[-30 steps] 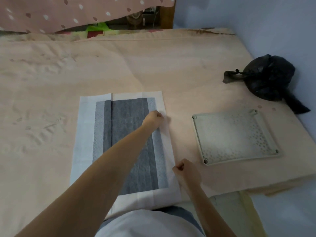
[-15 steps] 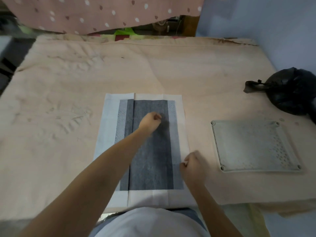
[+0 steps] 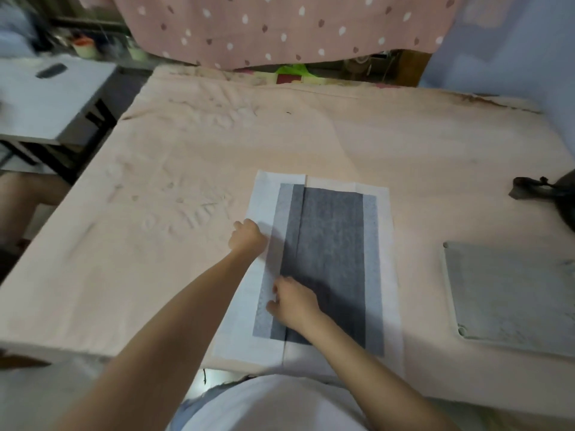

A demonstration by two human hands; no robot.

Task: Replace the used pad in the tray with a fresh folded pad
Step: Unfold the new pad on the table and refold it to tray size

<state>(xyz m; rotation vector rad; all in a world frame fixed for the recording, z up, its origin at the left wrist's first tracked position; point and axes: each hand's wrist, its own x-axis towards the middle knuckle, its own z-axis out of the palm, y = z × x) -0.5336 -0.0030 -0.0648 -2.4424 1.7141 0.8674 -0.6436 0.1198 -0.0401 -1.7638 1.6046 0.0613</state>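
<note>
The fresh pad (image 3: 329,262) lies flat on the bed (image 3: 155,213), left of the empty tray (image 3: 510,293), while the left hand (image 3: 247,236) curls its grip on the pad's left edge and the right hand (image 3: 292,301) pinches the near inner fold, apparently to fold it to tray width.

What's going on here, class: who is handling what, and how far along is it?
A person is working on a fresh pad lying flat on the bed. The left hand grips its left edge; the right hand holds the left flap lower down. The tray sits empty to the right, with a tied black bag behind it.
</note>
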